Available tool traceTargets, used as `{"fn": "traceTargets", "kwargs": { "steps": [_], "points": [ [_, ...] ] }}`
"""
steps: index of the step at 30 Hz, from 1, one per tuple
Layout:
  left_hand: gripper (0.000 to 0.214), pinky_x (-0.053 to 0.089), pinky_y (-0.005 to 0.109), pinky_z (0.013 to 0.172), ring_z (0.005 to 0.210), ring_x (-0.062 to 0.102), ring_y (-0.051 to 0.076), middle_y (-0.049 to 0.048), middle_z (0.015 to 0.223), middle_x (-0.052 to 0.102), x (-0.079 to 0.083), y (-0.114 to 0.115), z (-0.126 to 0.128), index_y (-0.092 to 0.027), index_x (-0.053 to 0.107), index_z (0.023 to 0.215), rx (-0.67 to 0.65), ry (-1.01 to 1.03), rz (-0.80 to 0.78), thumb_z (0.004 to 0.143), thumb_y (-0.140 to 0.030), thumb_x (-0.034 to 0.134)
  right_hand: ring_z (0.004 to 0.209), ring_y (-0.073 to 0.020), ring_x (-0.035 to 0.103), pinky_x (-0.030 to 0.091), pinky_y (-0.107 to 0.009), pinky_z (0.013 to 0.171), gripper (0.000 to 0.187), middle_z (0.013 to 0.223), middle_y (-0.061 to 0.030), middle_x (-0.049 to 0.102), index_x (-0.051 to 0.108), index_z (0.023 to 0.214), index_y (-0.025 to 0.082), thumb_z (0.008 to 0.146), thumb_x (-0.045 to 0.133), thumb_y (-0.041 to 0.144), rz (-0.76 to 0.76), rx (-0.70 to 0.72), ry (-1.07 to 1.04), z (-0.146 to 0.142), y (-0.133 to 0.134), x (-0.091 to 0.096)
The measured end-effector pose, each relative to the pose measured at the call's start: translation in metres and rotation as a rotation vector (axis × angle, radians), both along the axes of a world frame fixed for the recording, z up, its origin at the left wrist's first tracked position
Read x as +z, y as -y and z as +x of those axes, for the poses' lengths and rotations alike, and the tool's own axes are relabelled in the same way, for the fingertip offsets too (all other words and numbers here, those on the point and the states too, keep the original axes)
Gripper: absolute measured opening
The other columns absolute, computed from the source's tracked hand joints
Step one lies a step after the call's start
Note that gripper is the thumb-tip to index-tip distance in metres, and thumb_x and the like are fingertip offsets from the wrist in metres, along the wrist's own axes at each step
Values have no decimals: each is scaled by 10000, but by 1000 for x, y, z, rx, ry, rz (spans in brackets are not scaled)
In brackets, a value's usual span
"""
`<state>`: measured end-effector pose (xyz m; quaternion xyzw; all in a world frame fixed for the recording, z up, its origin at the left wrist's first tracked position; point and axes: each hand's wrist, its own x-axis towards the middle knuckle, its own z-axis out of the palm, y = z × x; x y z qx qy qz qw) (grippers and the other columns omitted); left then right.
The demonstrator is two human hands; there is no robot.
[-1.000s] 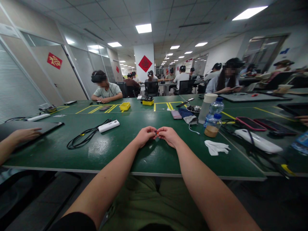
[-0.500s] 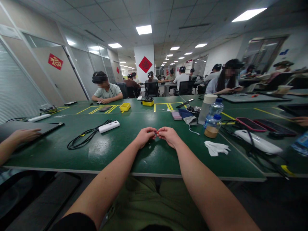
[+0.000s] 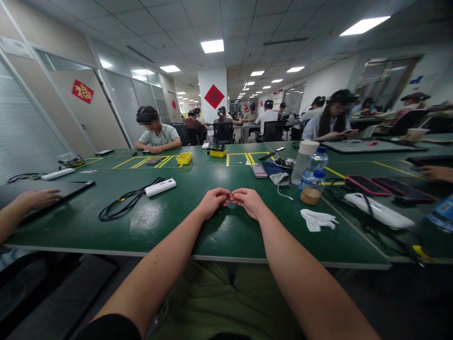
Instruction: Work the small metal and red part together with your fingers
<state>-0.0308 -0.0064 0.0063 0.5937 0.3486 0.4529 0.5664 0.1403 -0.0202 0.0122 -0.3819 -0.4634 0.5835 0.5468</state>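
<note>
Over the green table (image 3: 191, 238), my left hand (image 3: 213, 203) and my right hand (image 3: 248, 202) meet fingertip to fingertip. Both are closed in a pinch around a tiny reddish piece (image 3: 230, 196). Most of it hides behind the fingers, and its kind is too small to make out. A white power bank (image 3: 160, 187) with a coiled black cable (image 3: 120, 204) lies to the left of my hands. Right of them is a crumpled white tissue (image 3: 318, 220).
Bottles (image 3: 312, 188) and a pale tumbler (image 3: 303, 160) stand at the right, near a grey pouch (image 3: 280, 178) and a metal bowl (image 3: 285, 162). Yellow trays (image 3: 184, 158) sit farther back. A co-worker's hand (image 3: 37, 200) rests at the left; another person (image 3: 157, 130) sits opposite.
My hands stay in nearly the same place, with the fingertips shifted very slightly around the small piece. At the far right, a co-worker's hand now reaches farther in, holding a dark object.
</note>
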Motion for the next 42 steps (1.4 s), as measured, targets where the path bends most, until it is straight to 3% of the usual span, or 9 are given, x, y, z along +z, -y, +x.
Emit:
{"fn": "traceTargets", "kwargs": {
  "steps": [8, 16, 23, 34, 42],
  "points": [
    [271, 471, 202, 561, 590, 589, 86, 17, 788, 668, 1, 2, 1, -145, 644, 962, 27, -5, 19, 697, -89, 639, 634, -138, 673, 553, -244, 625, 115, 686, -42, 686, 666, 722, 134, 641, 718, 73, -22, -15, -5, 0, 1, 1],
    [240, 491, 227, 598, 617, 608, 104, 44, 775, 677, 5, 4, 3, -123, 652, 952, 17, -10, 27, 721, -89, 597, 671, -137, 674, 552, -250, 657, 80, 721, -57, 705, 663, 706, 142, 658, 681, 81, -15, -13, -7, 0, 0, 1],
    [317, 455, 196, 552, 582, 569, 78, 20, 795, 668, 6, 7, 3, -132, 641, 982, 45, -28, 48, 672, -74, 671, 650, -127, 667, 533, -220, 616, 136, 709, -44, 699, 661, 724, 139, 612, 729, 103, 2, -6, 12, 0, -2, -4],
    [261, 502, 236, 624, 635, 608, 109, 50, 776, 678, 3, 3, 3, -112, 628, 1001, 3, 18, 28, 742, -76, 626, 664, -156, 679, 538, -248, 636, 55, 661, -54, 690, 652, 712, 141, 677, 695, 146, -15, 27, 7, 1, 1, 0],
    [266, 519, 242, 634, 710, 666, 135, 60, 820, 679, 1, 1, 2, -119, 604, 1020, -11, 53, -4, 762, -54, 599, 666, -137, 675, 545, -242, 645, 113, 773, -67, 717, 651, 712, 139, 632, 706, 82, -1, 16, -9, 2, -2, -4]
  ]
}}
